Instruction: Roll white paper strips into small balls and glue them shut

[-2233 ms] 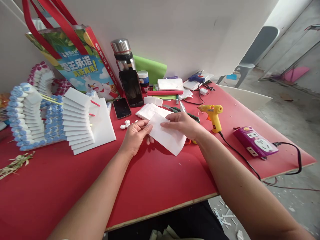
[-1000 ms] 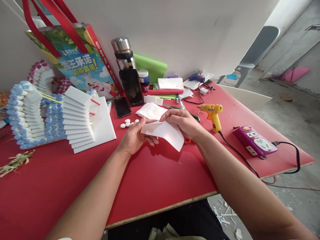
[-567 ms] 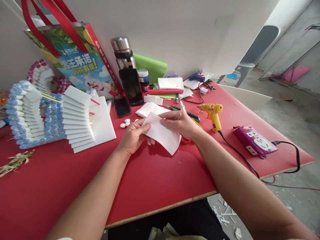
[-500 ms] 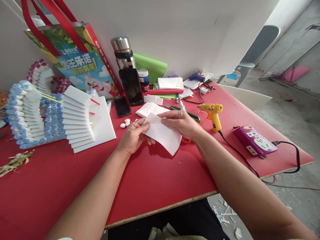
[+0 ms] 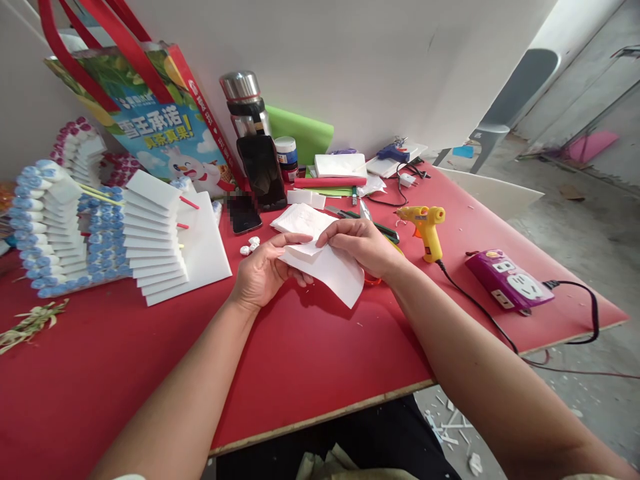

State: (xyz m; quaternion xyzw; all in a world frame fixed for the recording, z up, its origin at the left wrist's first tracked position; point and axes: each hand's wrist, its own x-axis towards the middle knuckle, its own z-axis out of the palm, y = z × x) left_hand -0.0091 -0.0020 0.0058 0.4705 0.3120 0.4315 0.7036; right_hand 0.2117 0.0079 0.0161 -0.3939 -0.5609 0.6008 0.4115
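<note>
Between my two hands is a thin white sheet of paper [image 5: 333,273], its far edge bent over and its near corner hanging toward me. My left hand [image 5: 267,270] grips the left end, thumb and forefinger along the edge with the other fingers beneath. My right hand [image 5: 363,247] pinches the folded upper edge. Just behind lies a stack of white paper [image 5: 303,219] on the red table [image 5: 320,360]. A few small rolled white paper flowers [image 5: 250,246] sit left of the stack. Scissors with dark handles [image 5: 387,231] lie partly hidden behind my right hand.
A yellow glue gun [image 5: 425,230] stands to the right, its cord running past a purple power strip [image 5: 513,280]. On the left are a white layered foam piece [image 5: 155,243] and a blue-and-white flower structure [image 5: 45,227]. Phones, a steel thermos [image 5: 243,100] and a bag [image 5: 165,133] stand behind.
The paper's far edge has been folded over toward me. My left thumb has shifted along the edge, and my right fingers have closed on the fold.
</note>
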